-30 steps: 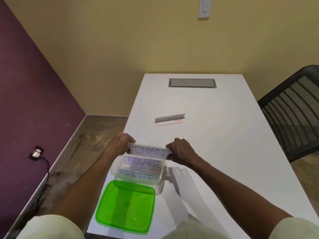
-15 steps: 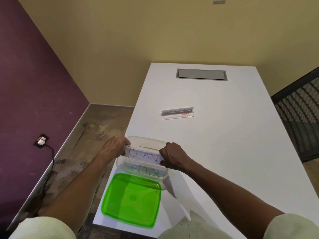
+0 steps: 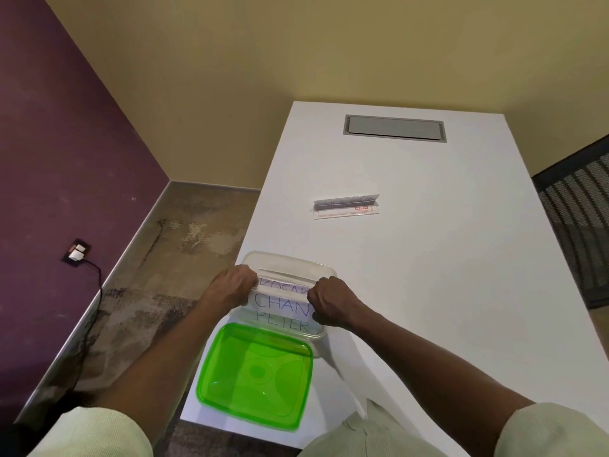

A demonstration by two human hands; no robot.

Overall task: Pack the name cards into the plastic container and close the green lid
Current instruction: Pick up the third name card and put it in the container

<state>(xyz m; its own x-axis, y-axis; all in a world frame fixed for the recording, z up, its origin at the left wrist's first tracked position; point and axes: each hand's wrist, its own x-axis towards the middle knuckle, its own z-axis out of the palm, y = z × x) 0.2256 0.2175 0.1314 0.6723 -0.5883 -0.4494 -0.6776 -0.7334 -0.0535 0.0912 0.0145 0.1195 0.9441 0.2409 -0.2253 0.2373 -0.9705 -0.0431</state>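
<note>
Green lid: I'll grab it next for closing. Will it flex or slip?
The green lid looks thin and translucent, so probably light and slightly bendy. Its glossy surface may be slippery. It overhangs the table edge, so a careless push might tip it off.

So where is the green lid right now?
The green lid lies open side up at the table's near left corner, just in front of the plastic container.

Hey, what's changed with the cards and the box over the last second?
Both hands, left hand and right hand, have lowered the CHAN card from above the container down into it, between the KOSAKSI card and the PETER card. They still grip its ends. Unchanged: the green lid lies off in front, and one more card waits farther up the table.
</note>
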